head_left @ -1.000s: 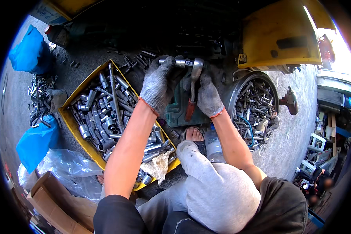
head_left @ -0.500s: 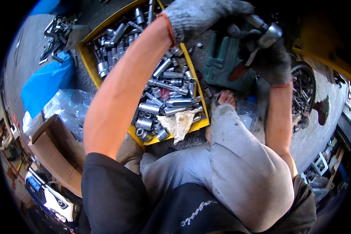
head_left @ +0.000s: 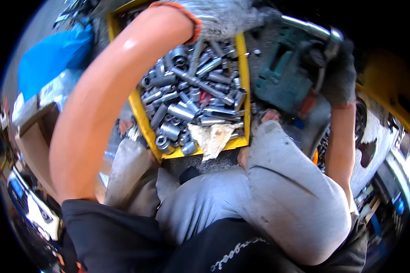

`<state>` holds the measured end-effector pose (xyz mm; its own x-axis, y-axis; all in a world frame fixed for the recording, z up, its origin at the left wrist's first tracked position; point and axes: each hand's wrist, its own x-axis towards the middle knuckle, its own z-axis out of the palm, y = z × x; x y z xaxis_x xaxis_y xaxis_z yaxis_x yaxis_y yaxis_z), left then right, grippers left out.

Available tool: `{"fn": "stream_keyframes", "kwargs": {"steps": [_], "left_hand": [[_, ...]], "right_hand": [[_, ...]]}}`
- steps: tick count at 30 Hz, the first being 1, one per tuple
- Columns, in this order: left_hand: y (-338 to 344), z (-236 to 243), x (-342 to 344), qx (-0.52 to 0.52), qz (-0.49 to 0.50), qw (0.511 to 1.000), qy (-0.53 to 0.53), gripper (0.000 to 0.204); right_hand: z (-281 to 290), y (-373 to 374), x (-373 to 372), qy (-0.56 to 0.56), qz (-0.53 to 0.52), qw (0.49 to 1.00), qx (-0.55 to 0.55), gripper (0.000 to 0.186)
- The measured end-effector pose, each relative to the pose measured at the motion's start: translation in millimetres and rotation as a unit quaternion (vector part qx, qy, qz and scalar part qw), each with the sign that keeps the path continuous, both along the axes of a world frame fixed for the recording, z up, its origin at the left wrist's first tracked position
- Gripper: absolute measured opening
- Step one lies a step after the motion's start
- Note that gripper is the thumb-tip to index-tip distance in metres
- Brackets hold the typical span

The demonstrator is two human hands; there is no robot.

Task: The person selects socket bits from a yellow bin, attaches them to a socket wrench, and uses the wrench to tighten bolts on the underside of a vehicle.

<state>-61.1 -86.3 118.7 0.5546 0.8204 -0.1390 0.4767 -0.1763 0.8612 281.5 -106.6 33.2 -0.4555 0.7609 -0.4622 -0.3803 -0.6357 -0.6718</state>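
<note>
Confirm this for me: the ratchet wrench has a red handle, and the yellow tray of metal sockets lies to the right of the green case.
Not quite: the yellow tray of metal sockets lies to the left of the green case, as the head view shows. The ratchet wrench does have a red handle.

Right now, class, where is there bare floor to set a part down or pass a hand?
A narrow strip runs between the yellow tray and green case, mostly bare; a broader pale patch lies below the yellow panel, right of the right forearm. Crowded: the tray, heaped with sockets, and over the case, where the right hand holds a ratchet.
</note>
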Motion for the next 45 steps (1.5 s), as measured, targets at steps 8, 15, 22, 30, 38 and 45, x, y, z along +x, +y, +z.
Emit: {"fn": "stream_keyframes", "kwargs": {"steps": [8, 15, 22, 30, 38, 45], "left_hand": [[-72, -141, -97, 0.105, -0.179, 0.906, 0.368, 0.022], [-167, -143, -111, 0.081, -0.214, 0.941, 0.251, 0.034], [-208, -152, -90, -0.073, -0.181, 0.926, 0.325, 0.069], [-233, -153, -68, -0.033, -0.191, 0.917, 0.348, 0.023], [-241, -144, -67, -0.052, -0.150, 0.954, 0.255, 0.034], [-216, -163, -104, 0.065, -0.089, 0.916, 0.386, 0.035]], "right_hand": [[-43, -23, 31, -0.786, 0.168, 0.549, 0.230, 0.067], [-74, -34, 6, -0.801, 0.250, 0.488, 0.241, 0.060], [-47, -39, -2, -0.787, 0.166, 0.552, 0.221, 0.062], [-28, -46, -138, -0.470, 0.195, 0.753, 0.417, 0.023], [-85, -79, -217, -0.518, 0.494, 0.544, 0.437, 0.036], [-69, -53, -192, -0.587, 0.401, 0.597, 0.371, 0.041]]}}
